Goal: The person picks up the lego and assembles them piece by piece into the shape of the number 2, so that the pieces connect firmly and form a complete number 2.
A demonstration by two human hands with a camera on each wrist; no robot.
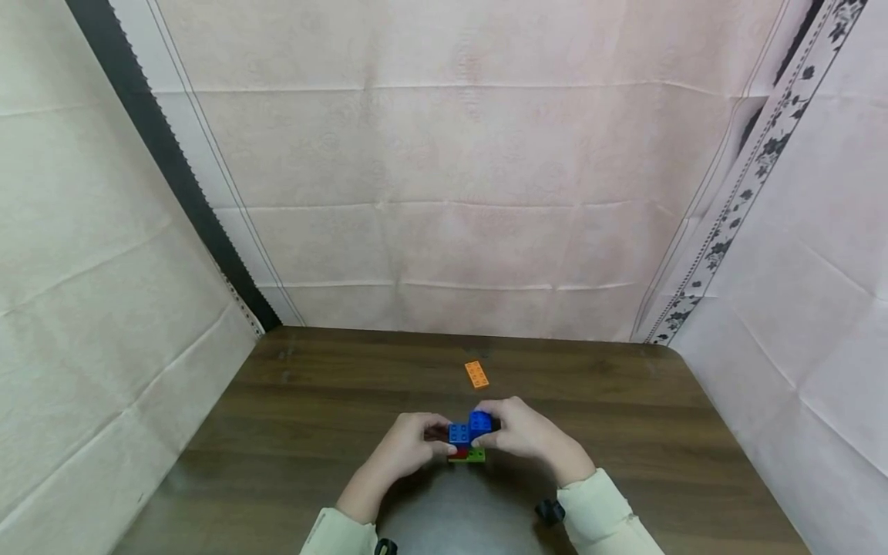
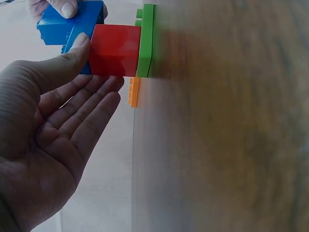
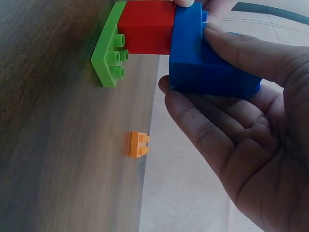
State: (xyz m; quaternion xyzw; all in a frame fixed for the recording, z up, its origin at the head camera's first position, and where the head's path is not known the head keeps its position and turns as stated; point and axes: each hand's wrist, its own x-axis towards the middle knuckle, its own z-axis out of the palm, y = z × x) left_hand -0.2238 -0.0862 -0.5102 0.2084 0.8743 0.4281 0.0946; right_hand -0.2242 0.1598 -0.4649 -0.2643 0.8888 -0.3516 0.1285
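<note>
A stack of toy building bricks stands on the table. At the bottom is a green plate (image 3: 107,55), its studs showing on one side. A red brick (image 2: 116,50) rises from it, with a wide blue brick (image 3: 186,58) across the top. Over that sits an upper blue brick (image 1: 479,423), toward the right end. My left hand (image 1: 415,443) holds the stack's left side, thumb over the edge of the wide blue brick and the red one. My right hand (image 1: 520,429) grips the upper blue brick between thumb and fingers; its far side is hidden.
An orange plate with studs (image 1: 476,375) lies on the brown wooden table (image 1: 333,385) behind the stack, toward the far edge. White cloth (image 1: 444,169) hangs beyond the table and along both sides.
</note>
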